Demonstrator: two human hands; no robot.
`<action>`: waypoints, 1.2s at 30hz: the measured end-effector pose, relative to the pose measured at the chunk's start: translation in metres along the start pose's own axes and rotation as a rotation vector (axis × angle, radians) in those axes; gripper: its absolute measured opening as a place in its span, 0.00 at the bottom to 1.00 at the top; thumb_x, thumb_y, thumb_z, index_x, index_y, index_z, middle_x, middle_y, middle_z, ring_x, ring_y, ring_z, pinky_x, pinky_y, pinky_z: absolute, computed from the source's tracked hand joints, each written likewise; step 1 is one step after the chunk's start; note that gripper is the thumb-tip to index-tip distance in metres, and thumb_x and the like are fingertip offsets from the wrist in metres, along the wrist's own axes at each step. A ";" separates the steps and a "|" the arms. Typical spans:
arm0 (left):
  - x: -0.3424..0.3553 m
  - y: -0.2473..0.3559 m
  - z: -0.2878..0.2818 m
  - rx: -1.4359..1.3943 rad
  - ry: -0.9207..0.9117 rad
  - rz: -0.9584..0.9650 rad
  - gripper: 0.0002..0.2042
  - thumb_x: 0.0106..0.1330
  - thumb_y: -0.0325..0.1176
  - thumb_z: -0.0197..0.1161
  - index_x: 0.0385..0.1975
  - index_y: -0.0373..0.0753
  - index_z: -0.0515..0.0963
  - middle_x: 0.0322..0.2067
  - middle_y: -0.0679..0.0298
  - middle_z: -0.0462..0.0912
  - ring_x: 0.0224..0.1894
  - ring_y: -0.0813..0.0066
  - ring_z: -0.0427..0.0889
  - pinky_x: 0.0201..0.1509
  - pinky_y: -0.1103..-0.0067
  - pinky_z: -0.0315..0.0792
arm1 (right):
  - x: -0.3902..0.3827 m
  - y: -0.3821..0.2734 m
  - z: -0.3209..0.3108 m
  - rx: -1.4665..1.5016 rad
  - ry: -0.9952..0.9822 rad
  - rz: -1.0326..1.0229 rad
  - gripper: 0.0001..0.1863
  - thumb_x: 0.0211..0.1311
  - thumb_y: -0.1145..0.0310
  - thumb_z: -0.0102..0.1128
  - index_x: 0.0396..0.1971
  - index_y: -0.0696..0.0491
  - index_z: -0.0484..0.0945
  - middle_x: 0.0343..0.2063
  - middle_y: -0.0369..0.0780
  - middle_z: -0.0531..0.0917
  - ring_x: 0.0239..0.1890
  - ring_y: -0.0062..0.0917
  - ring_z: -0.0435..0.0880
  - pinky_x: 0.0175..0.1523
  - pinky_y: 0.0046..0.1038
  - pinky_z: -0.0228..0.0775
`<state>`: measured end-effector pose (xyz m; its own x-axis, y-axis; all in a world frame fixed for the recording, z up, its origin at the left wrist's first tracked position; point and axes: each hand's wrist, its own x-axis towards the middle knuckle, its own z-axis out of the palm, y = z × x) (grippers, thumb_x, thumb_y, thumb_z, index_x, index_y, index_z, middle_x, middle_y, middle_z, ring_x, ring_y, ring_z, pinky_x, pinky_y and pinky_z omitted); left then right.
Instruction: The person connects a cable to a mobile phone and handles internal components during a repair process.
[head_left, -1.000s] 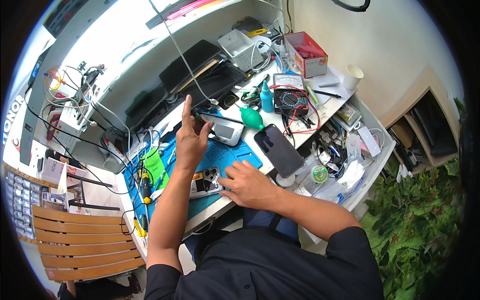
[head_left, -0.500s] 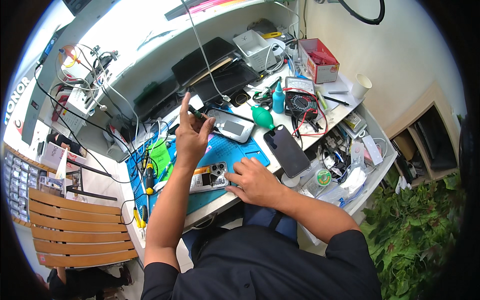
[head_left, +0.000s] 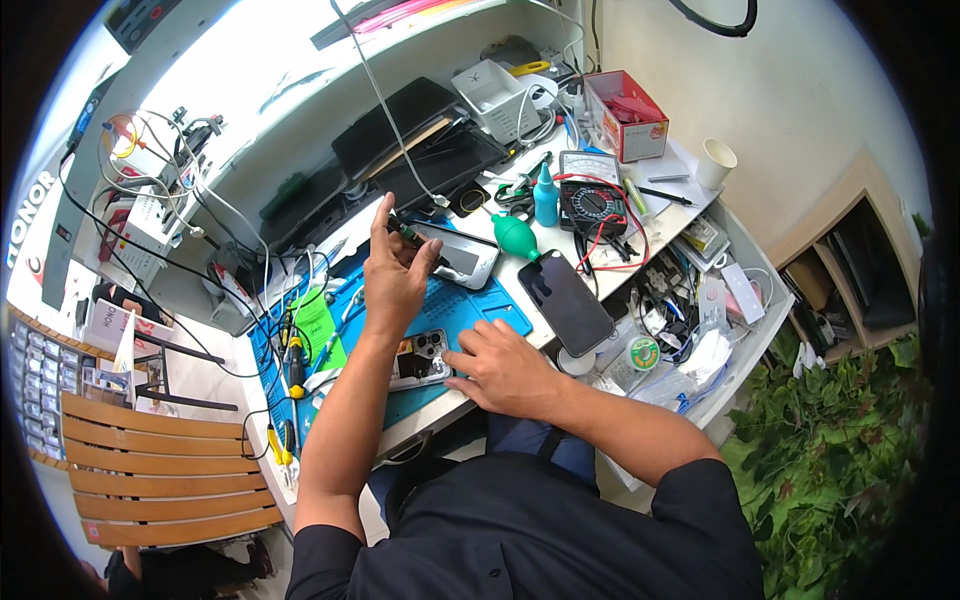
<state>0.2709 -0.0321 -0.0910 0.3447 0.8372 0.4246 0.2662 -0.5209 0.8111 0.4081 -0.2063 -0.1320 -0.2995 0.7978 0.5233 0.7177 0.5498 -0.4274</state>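
Note:
My left hand [head_left: 396, 280] is raised over the blue mat [head_left: 480, 310], its index finger pointing up. Between its fingers is a slim dark green tool that looks like a screwdriver [head_left: 404, 232]; its tip is hidden. An opened phone [head_left: 428, 368] with a cluster of camera lenses lies at the mat's near edge, partly behind my left forearm. My right hand [head_left: 500, 368] has curled fingers, with thumb and index finger gripping that phone's right edge. Beyond my left hand lies a silver phone housing [head_left: 478, 256]. A black phone [head_left: 566, 300] rests to the right.
Past the black phone are a green air blower [head_left: 516, 236], a blue bottle [head_left: 545, 200] and a multimeter [head_left: 592, 206] with red leads. An open drawer [head_left: 735, 335] full of parts sticks out at right. Yellow-black screwdriver [head_left: 296, 368] and cables crowd the left. A paper cup [head_left: 716, 164] stands far right.
The whole view has shifted slightly. My left hand has moved a little nearer the opened phone, and its forearm covers more of it. My right hand stays at the phone's edge.

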 end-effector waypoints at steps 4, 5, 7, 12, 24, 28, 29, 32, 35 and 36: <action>-0.003 0.003 -0.012 -0.033 0.038 -0.005 0.43 0.77 0.28 0.77 0.86 0.41 0.58 0.35 0.62 0.91 0.32 0.78 0.90 0.38 0.78 0.84 | 0.000 0.003 -0.002 0.022 0.008 -0.001 0.15 0.68 0.58 0.78 0.45 0.52 0.90 0.39 0.41 0.82 0.48 0.38 0.81 0.53 0.40 0.70; -0.006 0.005 -0.018 -0.062 0.047 -0.015 0.42 0.77 0.28 0.77 0.86 0.40 0.58 0.33 0.62 0.91 0.31 0.78 0.90 0.37 0.78 0.83 | 0.000 0.003 -0.002 0.036 0.009 0.000 0.15 0.67 0.58 0.78 0.45 0.52 0.90 0.38 0.41 0.82 0.48 0.38 0.81 0.53 0.40 0.70; -0.014 0.009 -0.036 -0.152 0.040 -0.084 0.42 0.77 0.29 0.77 0.85 0.40 0.58 0.32 0.62 0.90 0.29 0.78 0.89 0.34 0.79 0.83 | 0.000 0.004 -0.002 0.060 0.015 0.011 0.15 0.67 0.58 0.79 0.45 0.52 0.90 0.38 0.40 0.83 0.48 0.37 0.81 0.54 0.40 0.70; -0.049 0.003 -0.056 -0.423 0.013 -0.300 0.42 0.79 0.30 0.75 0.86 0.37 0.54 0.37 0.58 0.89 0.35 0.74 0.90 0.37 0.79 0.87 | 0.002 0.004 0.004 0.296 0.195 0.218 0.12 0.66 0.65 0.80 0.43 0.55 0.91 0.35 0.42 0.87 0.43 0.40 0.84 0.51 0.42 0.75; -0.080 0.009 -0.043 -0.572 0.031 -0.384 0.44 0.79 0.30 0.74 0.87 0.37 0.51 0.42 0.55 0.88 0.37 0.73 0.91 0.42 0.77 0.90 | 0.012 -0.005 -0.004 0.616 0.318 0.454 0.09 0.68 0.68 0.83 0.40 0.58 0.95 0.36 0.41 0.95 0.37 0.25 0.91 0.43 0.29 0.81; -0.082 0.018 -0.043 -0.526 0.055 -0.274 0.43 0.79 0.26 0.73 0.86 0.37 0.50 0.42 0.57 0.88 0.38 0.72 0.91 0.43 0.76 0.91 | 0.011 -0.004 -0.003 0.602 0.331 0.448 0.07 0.67 0.71 0.83 0.39 0.58 0.95 0.34 0.40 0.95 0.35 0.22 0.89 0.44 0.27 0.79; -0.083 0.021 -0.042 -0.517 0.073 -0.235 0.43 0.79 0.25 0.72 0.86 0.37 0.50 0.42 0.57 0.88 0.39 0.72 0.92 0.43 0.76 0.91 | 0.011 -0.004 -0.004 0.600 0.333 0.446 0.06 0.67 0.72 0.82 0.39 0.58 0.95 0.34 0.40 0.94 0.35 0.22 0.89 0.43 0.27 0.79; -0.084 0.032 -0.043 -0.502 0.123 -0.155 0.43 0.79 0.23 0.72 0.87 0.39 0.50 0.42 0.58 0.87 0.39 0.73 0.92 0.43 0.75 0.91 | 0.011 -0.004 -0.007 0.579 0.342 0.414 0.05 0.67 0.73 0.80 0.38 0.58 0.94 0.34 0.41 0.94 0.37 0.29 0.90 0.43 0.31 0.79; -0.085 0.039 -0.042 -0.492 0.095 -0.115 0.43 0.79 0.22 0.72 0.87 0.40 0.50 0.42 0.60 0.87 0.41 0.75 0.91 0.45 0.77 0.88 | 0.011 -0.004 -0.006 0.591 0.365 0.391 0.04 0.66 0.75 0.80 0.37 0.58 0.94 0.34 0.41 0.94 0.37 0.30 0.90 0.45 0.32 0.80; -0.085 0.040 -0.041 -0.498 0.090 -0.111 0.43 0.79 0.22 0.72 0.87 0.41 0.50 0.42 0.60 0.87 0.41 0.76 0.90 0.46 0.77 0.87 | 0.011 -0.004 -0.007 0.587 0.360 0.388 0.04 0.66 0.75 0.80 0.37 0.58 0.94 0.34 0.42 0.94 0.37 0.30 0.90 0.45 0.32 0.80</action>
<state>0.2149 -0.1172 -0.0786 0.2540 0.9053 0.3406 -0.1719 -0.3043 0.9369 0.4064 -0.2015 -0.1191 0.1983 0.8853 0.4206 0.2499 0.3692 -0.8951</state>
